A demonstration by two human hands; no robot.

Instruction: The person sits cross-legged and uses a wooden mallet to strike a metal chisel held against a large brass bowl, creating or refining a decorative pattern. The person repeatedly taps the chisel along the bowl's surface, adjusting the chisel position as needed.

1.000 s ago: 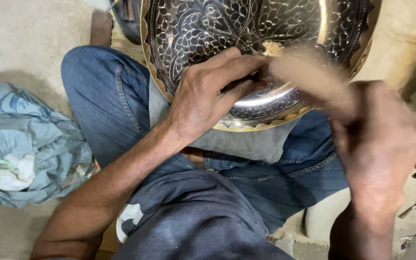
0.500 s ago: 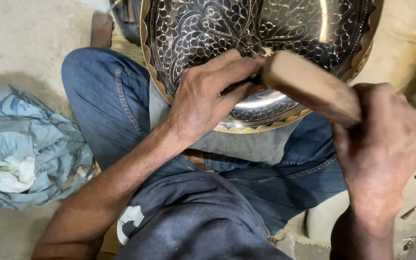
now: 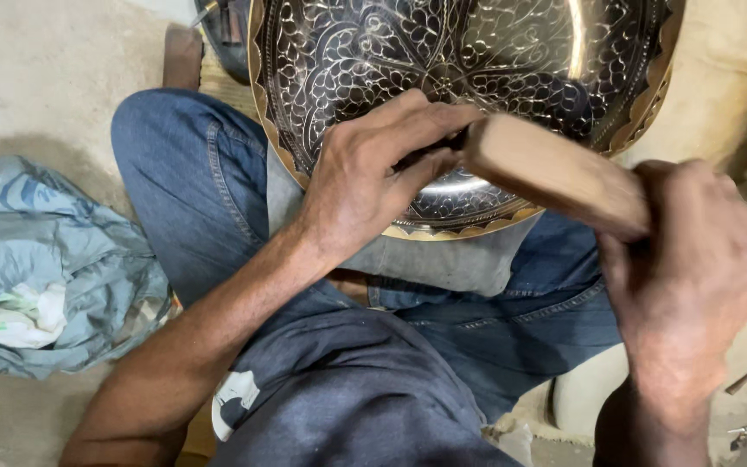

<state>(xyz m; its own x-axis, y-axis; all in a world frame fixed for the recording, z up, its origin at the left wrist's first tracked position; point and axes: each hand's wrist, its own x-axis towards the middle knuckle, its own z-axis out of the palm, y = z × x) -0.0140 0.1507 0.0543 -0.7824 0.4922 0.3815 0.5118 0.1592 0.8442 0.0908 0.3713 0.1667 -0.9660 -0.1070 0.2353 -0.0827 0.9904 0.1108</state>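
Gripping smooth wooden mallet (image 3: 555, 173) over engraved brass tray (image 3: 477, 52).

Bare concrete floor (image 3: 36, 78); crumpled grey-blue cloth (image 3: 54, 259) at side.

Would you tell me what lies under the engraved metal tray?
Under the tray a grey cloth shows over the person's jeans. The left hand and wooden mallet in the right hand cover its lower part; what supports it farther back is hidden.
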